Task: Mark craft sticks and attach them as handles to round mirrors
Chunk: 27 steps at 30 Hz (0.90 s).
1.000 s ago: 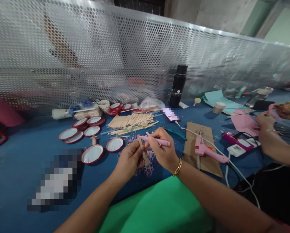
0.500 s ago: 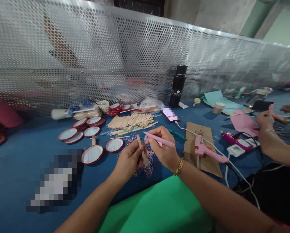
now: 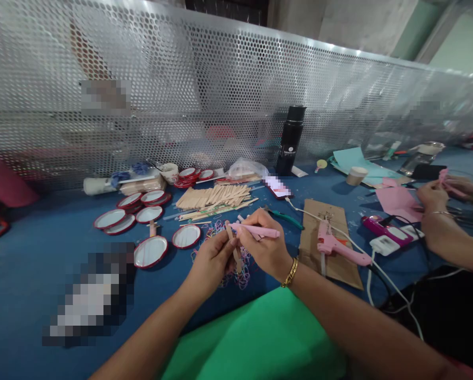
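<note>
In my left hand is a flat wooden craft stick, pinched between thumb and fingers and tilted. My right hand grips a pink marker, its tip touching the upper end of the stick or very close to it. Beneath both hands lies a tangle of colourful rubber bands, partly hidden by them. A pile of wooden sticks lies just beyond. To the left are several round white discs with red rims; one has a short piece of wood at its edge.
A pink glue gun rests on cardboard at the right, with white cables trailing. Behind stand a black bottle and a phone. A co-worker's hands hold something pink. A perforated metal screen closes off the back.
The marker has swung flatter, and its tip has come down to the stick's upper end. My left hand stays almost still. The co-worker's hands have come closer together.
</note>
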Each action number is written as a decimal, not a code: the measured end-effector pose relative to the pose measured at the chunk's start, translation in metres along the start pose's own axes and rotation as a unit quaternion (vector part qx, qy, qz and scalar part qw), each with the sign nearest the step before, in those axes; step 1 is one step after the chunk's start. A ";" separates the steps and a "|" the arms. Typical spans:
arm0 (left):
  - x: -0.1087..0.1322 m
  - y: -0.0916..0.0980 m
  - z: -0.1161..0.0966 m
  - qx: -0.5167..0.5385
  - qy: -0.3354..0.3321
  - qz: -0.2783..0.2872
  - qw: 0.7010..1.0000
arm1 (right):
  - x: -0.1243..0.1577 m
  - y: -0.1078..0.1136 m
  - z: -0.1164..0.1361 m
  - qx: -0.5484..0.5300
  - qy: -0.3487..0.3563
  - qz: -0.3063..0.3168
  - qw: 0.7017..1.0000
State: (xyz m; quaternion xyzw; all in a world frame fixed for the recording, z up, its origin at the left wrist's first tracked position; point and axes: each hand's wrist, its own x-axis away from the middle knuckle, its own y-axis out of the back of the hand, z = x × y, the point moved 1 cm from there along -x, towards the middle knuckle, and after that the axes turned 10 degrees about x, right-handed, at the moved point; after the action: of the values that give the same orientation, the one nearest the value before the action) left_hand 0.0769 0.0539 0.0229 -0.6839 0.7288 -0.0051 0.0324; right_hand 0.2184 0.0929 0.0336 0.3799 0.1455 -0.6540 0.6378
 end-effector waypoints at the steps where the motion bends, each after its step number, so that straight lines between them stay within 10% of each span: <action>1: 0.000 0.000 0.000 -0.001 0.000 0.000 1.000 | 0.000 0.000 -0.001 0.001 -0.002 0.004 1.000; 27: 0.001 0.001 -0.003 0.004 0.003 -0.017 1.000 | 0.000 0.000 -0.004 -0.017 0.012 -0.012 1.000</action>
State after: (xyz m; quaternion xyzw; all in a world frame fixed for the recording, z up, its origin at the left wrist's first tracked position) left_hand 0.0755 0.0526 0.0260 -0.6958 0.7174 -0.0106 0.0333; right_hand 0.2201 0.0958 0.0310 0.3749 0.1690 -0.6541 0.6348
